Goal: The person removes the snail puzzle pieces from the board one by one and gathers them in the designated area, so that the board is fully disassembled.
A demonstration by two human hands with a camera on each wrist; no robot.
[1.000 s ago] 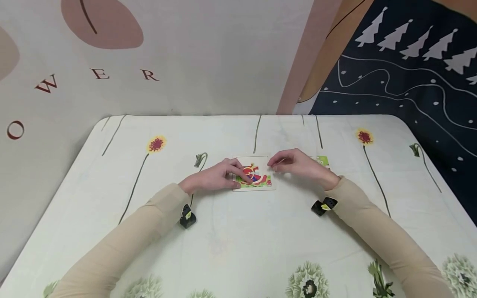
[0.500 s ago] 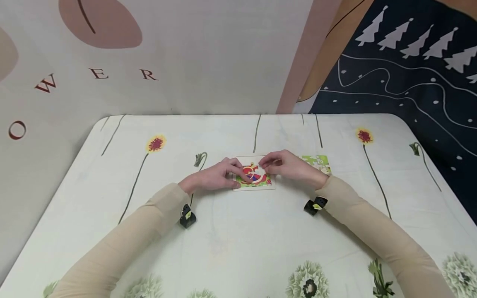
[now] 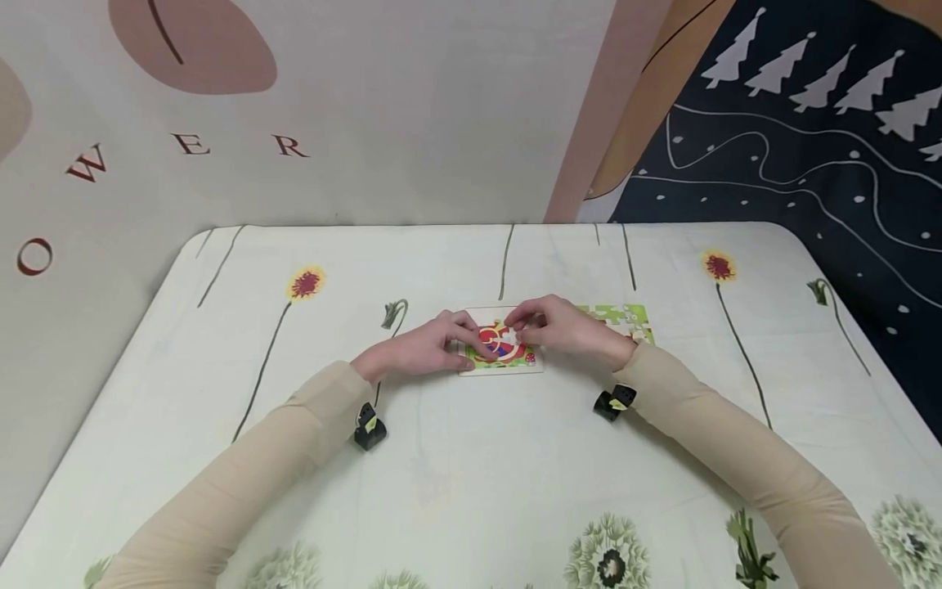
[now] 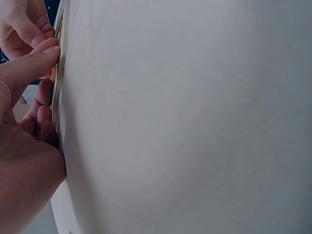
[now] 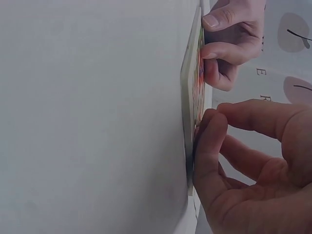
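- Puzzle board (image 3: pixel 489 314) is lying flat on the white flower-print tabletop (image 3: pixel 441 499), a bit past the middle, with a red-and-blue figure (image 3: pixel 506 352) on it.
- Left hand (image 3: pixel 423 346): fingers loosely spread and resting on the board's left side — the thumb's down by the near edge, the index is bent a little with its tip on the picture.
- Right hand (image 3: pixel 562 327): thumb and index tips pressed together in a pinch over the board's upper right part. Can't tell if there's a piece between them — the tips hide it.
- Just right of the board there's a green patterned picture (image 3: pixel 625 315), partly behind the right hand.
- Both arms are in beige sleeves (image 3: pixel 272 442), with a small black device (image 3: pixel 370 427) at the left wrist and another one at the right.
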